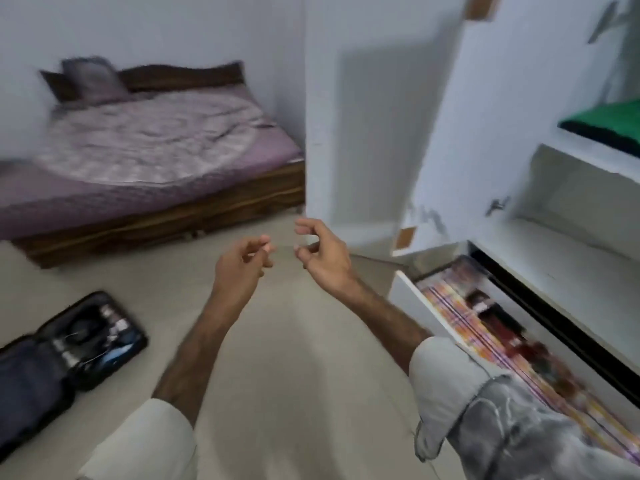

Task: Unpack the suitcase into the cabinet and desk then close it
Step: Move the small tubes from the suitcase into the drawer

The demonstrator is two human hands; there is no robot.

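Observation:
The black suitcase [74, 344] lies open on the floor at the lower left, with dark items strapped inside. The white cabinet [571, 188] stands at the right with its door [485, 133] swung open. A folded green cloth [609, 126] lies on an upper shelf. The cabinet's bottom drawer [491, 327] is pulled out and holds colourful striped items. My left hand [239, 268] and my right hand [322, 254] hover in mid-air over the floor, between suitcase and cabinet. Their fingers are loosely curled, fingertips close together, and I see nothing in them. The frame is motion-blurred.
A wooden bed [149, 161] with a purple sheet, patterned blanket and pillow [91, 79] fills the back left. A white wall corner [346, 116] juts out beside the cabinet door. Bare beige floor [294, 358] lies between suitcase and drawer.

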